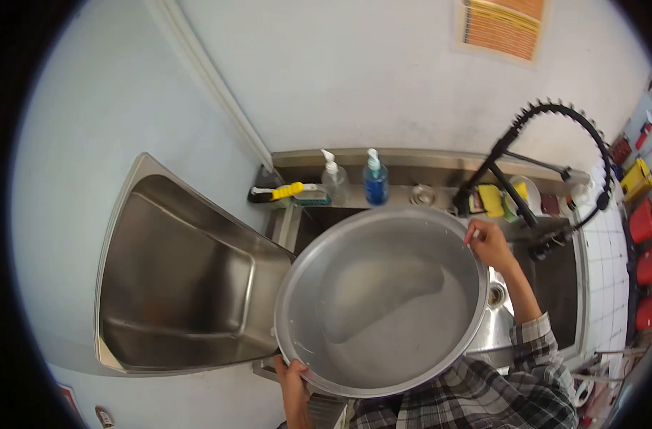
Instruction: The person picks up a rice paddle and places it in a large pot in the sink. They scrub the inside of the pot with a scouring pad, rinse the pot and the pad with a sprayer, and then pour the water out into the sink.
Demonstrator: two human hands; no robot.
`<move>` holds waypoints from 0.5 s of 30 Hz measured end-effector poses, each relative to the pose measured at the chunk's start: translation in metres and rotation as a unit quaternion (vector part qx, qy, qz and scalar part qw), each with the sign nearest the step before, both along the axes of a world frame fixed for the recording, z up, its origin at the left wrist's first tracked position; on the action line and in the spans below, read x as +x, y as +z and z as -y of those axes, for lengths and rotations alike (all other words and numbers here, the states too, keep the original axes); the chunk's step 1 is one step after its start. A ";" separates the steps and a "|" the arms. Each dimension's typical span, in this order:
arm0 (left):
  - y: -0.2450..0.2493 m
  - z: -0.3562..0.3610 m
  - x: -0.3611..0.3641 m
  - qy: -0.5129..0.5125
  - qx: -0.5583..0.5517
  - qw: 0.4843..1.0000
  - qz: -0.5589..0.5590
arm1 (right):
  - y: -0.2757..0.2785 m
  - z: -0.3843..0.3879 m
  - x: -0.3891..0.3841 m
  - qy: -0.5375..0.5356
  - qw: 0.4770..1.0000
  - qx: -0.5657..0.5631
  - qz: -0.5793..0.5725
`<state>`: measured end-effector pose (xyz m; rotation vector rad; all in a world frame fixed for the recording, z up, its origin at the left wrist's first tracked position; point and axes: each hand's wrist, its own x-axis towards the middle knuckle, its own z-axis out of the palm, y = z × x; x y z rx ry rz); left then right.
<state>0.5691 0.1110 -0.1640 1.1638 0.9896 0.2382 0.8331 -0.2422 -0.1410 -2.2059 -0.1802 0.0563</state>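
Observation:
Over the sink hangs a large round grey metal basin (390, 307), tilted so that its inside faces me. A paler patch with a curved edge shows across its bottom. My left hand (294, 386) grips the rim at the lower left, its fingers partly hidden behind it. At the upper right, my right hand (489, 244) pinches the rim, thumb and fingers closed on it. A deep rectangular steel pan (190, 279) stands to the left, close beside the basin's left edge.
Behind the basin, a clear pump bottle (334, 182), a blue pump bottle (376, 186) and a yellow-handled brush (286, 191) line the ledge. A black spring faucet (501, 154) arches at right, near yellow sponges (491, 200). The sink's drain (496, 294) shows beside the basin.

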 end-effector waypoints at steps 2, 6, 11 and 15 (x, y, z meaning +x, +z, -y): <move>0.022 0.007 -0.004 -0.020 -0.002 1.000 0.006 | 0.027 0.014 -0.014 -0.002 0.998 0.038 -0.056; 0.046 0.024 -0.009 -0.052 0.006 0.998 0.024 | 0.053 0.054 -0.052 -0.007 0.997 0.067 -0.037; 0.044 0.041 -0.023 -0.081 0.011 0.996 0.040 | 0.060 0.088 -0.101 -0.046 0.993 0.093 0.048; 0.054 0.049 -0.037 -0.081 0.020 0.995 0.056 | 0.048 0.096 -0.129 -0.058 0.996 0.069 -0.014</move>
